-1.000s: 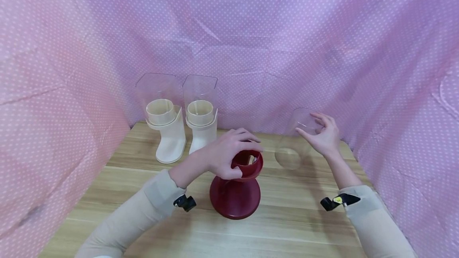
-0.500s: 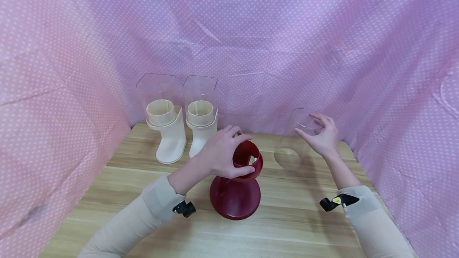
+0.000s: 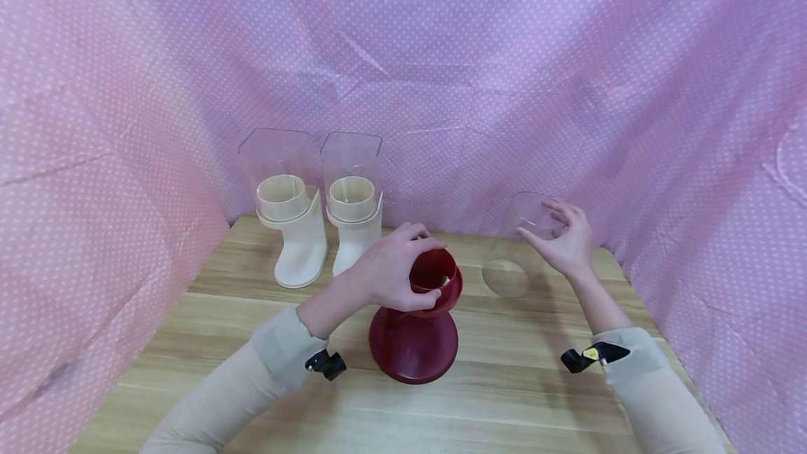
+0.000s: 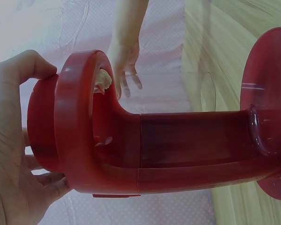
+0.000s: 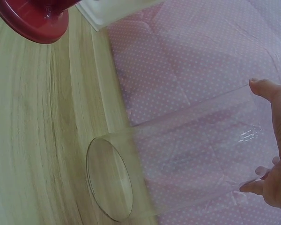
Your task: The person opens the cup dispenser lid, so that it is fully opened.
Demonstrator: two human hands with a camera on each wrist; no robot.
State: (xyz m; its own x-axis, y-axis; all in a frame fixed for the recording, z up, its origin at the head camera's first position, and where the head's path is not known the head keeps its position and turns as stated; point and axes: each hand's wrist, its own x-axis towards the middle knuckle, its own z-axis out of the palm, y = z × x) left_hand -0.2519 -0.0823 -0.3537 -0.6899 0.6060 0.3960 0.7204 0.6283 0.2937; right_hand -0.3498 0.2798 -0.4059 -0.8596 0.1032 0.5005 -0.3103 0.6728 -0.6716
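While the right hand grips its top, the clear cylinder extends below.

- We cannot identify the small pale patch inside the red cup.
- We see the left hand partly hide the right white stand.

On the table, the front stand sits right of two rear stands and left of the tube.
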